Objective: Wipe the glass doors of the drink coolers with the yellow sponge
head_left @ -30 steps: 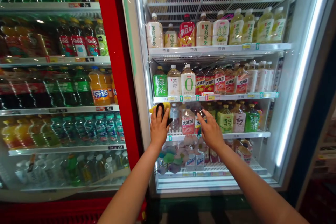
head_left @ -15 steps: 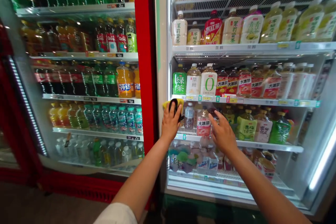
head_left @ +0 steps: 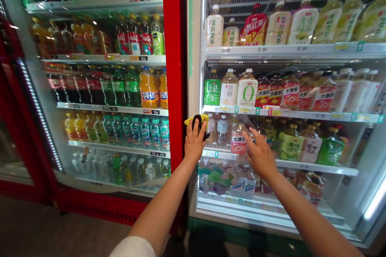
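Note:
My left hand (head_left: 194,139) is at the left edge of the right-hand glass fridge door, its fingers pressed over a yellow and black cloth (head_left: 196,121). My right hand (head_left: 259,150) is spread, fingers pointing up and left, at the glass in front of the fourth shelf of drinks. A faint reflection of its fingers shows in the glass. Behind the glass, between my two hands, stands a bottle with a pink and white label (head_left: 239,139). My right hand holds nothing.
At the left, a second fridge with a red frame (head_left: 175,68) holds rows of bottles. A white shelf edge (head_left: 289,114) with price tags crosses the right fridge above my right hand. Dark floor (head_left: 90,235) lies below.
The fridges and bottles have shifted right in the view and look slightly nearer. My left hand still presses the cloth beside the door edge; my right hand stays spread at the glass.

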`<state>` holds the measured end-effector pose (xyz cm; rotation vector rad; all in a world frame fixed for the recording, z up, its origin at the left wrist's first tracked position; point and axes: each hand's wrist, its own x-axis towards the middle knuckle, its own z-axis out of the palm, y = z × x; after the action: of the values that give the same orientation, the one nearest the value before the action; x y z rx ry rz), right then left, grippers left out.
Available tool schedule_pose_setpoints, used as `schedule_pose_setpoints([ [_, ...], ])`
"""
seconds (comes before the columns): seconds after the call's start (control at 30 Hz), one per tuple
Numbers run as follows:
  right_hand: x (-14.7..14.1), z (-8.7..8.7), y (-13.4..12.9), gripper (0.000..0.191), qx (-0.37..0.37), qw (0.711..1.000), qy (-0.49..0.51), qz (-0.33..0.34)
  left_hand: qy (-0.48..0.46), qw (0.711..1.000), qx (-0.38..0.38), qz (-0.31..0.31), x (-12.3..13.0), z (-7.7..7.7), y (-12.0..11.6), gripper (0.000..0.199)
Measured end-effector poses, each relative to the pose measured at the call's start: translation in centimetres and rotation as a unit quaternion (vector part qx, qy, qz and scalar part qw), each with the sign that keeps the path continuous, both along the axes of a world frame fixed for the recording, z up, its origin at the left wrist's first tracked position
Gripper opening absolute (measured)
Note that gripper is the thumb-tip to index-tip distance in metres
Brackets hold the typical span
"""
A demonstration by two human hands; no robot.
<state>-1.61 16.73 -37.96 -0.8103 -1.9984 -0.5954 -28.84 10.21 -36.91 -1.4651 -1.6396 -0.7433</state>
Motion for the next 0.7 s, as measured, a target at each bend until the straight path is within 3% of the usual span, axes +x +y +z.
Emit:
schedule_pose_setpoints([
  [0.1, -0.3, -1.3, -0.4, 0.07, -0.007, 1.0, -0.005, -0.003, -0.01, 0.999, -0.031, 0.022, -0.2, -3.9, -0.8, 0.098],
  [0.17, -1.1, -2.0, -0.8, 0.068, -0.002, 1.0, -0.01, 0.003, 0.014, 0.998, -0.058, 0.014, 0.0, -5.4, -1.1, 0.097],
  [0.27, -3.1, -2.7, -1.3, 0.068, 0.018, 0.999, -0.024, 0.024, 0.035, 0.997, -0.073, -0.001, -0.2, -5.0, -1.1, 0.095],
  [0.33, -4.4, -2.9, -1.5, 0.068, 0.03, 0.998, -0.031, 0.036, 0.029, 0.998, -0.061, -0.01, -0.7, -4.1, -0.9, 0.097],
  [0.4, -5.4, -3.2, -1.8, 0.068, 0.033, 0.998, -0.032, 0.04, 0.007, 0.999, -0.036, -0.015, -1.2, -4.2, -0.7, 0.099],
  [0.5, -5.9, -3.9, -2.1, 0.069, 0.015, 0.999, -0.03, 0.036, -0.045, 0.999, 0.0, -0.002, -1.3, -7.3, -0.9, 0.101],
  [0.6, -5.6, -4.6, -2.2, 0.069, -0.012, 0.999, -0.033, 0.026, -0.046, 0.999, -0.029, 0.003, -0.7, -11.0, -1.5, 0.096],
  [0.63, -5.5, -4.8, -2.2, 0.069, -0.018, 0.999, -0.038, 0.025, -0.028, 0.998, -0.053, -0.006, -0.5, -11.6, -1.6, 0.093],
  [0.7, -5.2, -5.0, -2.0, 0.069, -0.02, 0.998, -0.052, 0.028, 0.013, 0.995, -0.094, -0.028, -0.4, -11.2, -1.6, 0.086],
])
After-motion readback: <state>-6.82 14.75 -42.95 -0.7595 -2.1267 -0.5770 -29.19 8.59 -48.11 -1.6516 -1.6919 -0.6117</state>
